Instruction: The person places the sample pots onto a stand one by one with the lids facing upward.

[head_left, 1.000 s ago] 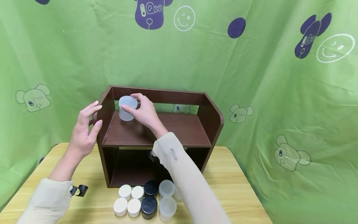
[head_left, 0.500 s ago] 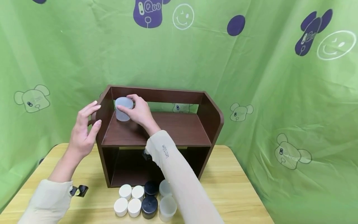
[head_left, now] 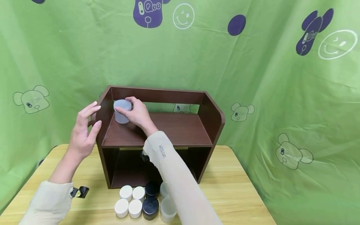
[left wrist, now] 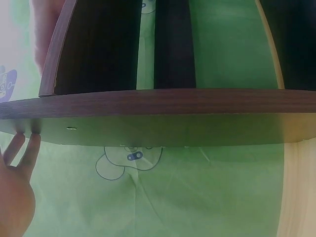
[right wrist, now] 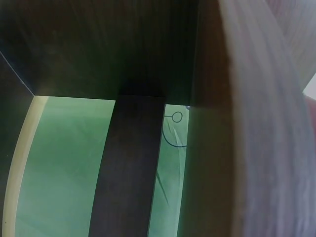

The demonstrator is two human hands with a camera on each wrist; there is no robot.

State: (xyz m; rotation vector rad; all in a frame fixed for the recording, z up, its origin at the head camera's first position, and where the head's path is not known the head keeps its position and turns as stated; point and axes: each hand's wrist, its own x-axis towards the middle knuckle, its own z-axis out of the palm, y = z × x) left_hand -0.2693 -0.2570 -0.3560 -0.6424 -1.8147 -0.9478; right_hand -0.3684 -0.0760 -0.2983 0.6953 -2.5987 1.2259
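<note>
The left hand (head_left: pixel 83 132) lay spread against the shelf unit (head_left: pixel 175 128); hard pushing might have shifted it. Inside, at upper left, the frosted jar (head_left: pixel 121 118), pinched by the right hand (head_left: pixel 138 114), could have tipped on uneven release.

"Qee" on green curtain (head_left: pixel 180 59), "Slim" on sleeve (head_left: pixel 177 178)

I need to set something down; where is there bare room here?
Free: the upper shelf between the right hand and right side panel; the wooden table right of the right sleeve. Crowded: the shelf's left end, with the held frosted jar, and the table's front, with white jars, black jars and more frosted jars.
</note>
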